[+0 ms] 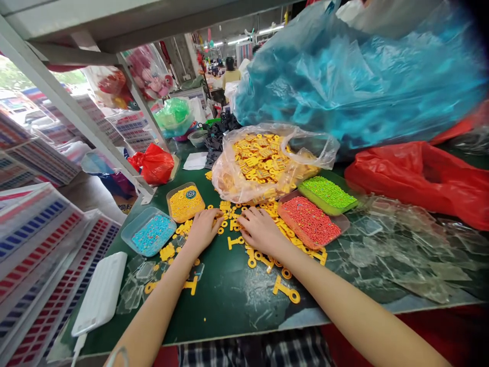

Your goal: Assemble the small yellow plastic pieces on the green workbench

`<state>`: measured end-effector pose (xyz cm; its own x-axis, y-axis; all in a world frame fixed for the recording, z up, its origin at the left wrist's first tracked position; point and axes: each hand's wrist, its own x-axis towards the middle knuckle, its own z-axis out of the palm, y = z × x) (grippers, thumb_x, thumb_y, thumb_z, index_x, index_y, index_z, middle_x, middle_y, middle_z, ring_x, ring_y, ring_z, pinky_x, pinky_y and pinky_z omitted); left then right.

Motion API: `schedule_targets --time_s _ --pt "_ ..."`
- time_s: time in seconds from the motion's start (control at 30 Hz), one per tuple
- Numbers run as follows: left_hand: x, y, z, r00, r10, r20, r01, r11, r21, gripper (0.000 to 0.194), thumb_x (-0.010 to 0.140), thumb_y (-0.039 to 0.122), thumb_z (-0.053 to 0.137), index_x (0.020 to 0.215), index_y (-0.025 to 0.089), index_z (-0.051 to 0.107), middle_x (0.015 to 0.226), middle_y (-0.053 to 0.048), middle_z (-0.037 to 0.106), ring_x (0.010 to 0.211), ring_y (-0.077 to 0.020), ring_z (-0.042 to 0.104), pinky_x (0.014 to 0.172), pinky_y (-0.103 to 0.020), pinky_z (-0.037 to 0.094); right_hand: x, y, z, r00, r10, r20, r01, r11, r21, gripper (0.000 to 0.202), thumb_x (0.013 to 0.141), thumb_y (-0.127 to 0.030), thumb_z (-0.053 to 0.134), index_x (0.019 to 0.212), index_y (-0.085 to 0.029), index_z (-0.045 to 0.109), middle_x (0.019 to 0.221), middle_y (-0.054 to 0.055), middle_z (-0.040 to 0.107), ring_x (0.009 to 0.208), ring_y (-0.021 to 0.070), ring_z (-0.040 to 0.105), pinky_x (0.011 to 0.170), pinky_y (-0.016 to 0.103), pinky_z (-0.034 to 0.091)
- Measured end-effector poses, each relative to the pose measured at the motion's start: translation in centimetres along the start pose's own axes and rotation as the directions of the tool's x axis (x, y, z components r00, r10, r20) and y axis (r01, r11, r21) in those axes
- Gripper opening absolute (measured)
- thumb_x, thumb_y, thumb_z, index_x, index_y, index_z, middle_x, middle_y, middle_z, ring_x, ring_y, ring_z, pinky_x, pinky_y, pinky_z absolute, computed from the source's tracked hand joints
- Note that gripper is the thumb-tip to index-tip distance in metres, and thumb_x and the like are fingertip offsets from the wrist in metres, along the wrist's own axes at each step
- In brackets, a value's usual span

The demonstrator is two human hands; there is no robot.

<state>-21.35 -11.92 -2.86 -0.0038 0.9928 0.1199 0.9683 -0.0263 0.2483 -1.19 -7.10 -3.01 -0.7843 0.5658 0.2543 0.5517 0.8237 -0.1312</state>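
Observation:
My left hand point(204, 228) and my right hand point(260, 228) rest palm down, side by side, on a scatter of small yellow plastic parts point(284, 289) on the dark green table point(229, 300). Both sets of fingertips reach into the parts just in front of a clear plastic bag point(267, 163) full of more yellow pieces. Whether either hand pinches a piece is hidden by the fingers. To the left stand a tray of yellow beads point(186, 202) and a tray of blue beads point(153, 234). On the right lie a red bead tray point(310, 222) and a green bead tray point(328, 192).
Clear plastic blister shells point(405, 250) cover the table's right side. A white box point(102, 293) lies at the left front edge. A red bag point(424, 176) and a large blue bag point(355, 81) fill the back right. Stacked striped cards point(34, 244) stand at left.

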Motion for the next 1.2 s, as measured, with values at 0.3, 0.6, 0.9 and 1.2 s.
schedule_targets --time_s 0.3,0.6,0.9,1.2 --pt "-0.9 -0.2 -1.2 0.989 -0.135 -0.053 0.109 0.935 -0.339 0.039 0.084 0.042 0.061 0.114 0.017 0.066 0.092 -0.005 0.068 0.086 -0.0217 0.063 0.082 -0.035 0.050 0.1 0.1 0.5 0.999 0.038 -0.031 -0.036 0.998 0.043 0.016 0.092 -0.021 0.053 0.097 -0.018 0.067 0.103 0.011 0.066 0.101 0.0262 0.054 0.082 0.038 0.039" --pt "-2.3 1.7 -2.4 0.934 -0.288 0.209 0.333 0.498 -0.800 0.057 0.063 0.052 0.081 0.103 0.013 0.070 0.090 -0.006 0.072 0.084 -0.0211 0.068 0.080 -0.033 0.054 -0.4 -1.2 0.2 0.997 0.024 -0.079 0.008 0.922 0.387 0.043 0.089 -0.044 0.059 0.120 -0.015 0.058 0.111 0.010 0.066 0.106 0.0252 0.056 0.092 0.040 0.043" --pt "-2.9 2.4 -2.9 0.882 -0.150 0.446 0.467 0.391 -0.793 0.057 0.063 0.056 0.081 0.099 0.013 0.070 0.070 -0.002 0.072 0.062 -0.0125 0.063 0.069 -0.027 0.054 -0.5 -1.7 0.1 0.989 0.018 -0.147 0.058 0.867 0.495 0.025 0.088 -0.039 0.063 0.103 -0.019 0.062 0.099 0.005 0.069 0.095 0.0217 0.057 0.086 0.036 0.044" --pt "-3.1 1.6 -3.6 0.813 -0.093 0.575 0.558 0.408 -0.722 0.065 0.070 0.068 0.069 0.103 0.012 0.068 0.077 -0.007 0.072 0.070 -0.0164 0.070 0.062 -0.024 0.053 -0.8 -1.7 -0.3 0.997 -0.039 -0.073 0.071 0.857 0.510 0.027 0.082 -0.040 0.069 0.097 -0.019 0.062 0.088 0.005 0.065 0.088 0.0213 0.056 0.079 0.034 0.044"
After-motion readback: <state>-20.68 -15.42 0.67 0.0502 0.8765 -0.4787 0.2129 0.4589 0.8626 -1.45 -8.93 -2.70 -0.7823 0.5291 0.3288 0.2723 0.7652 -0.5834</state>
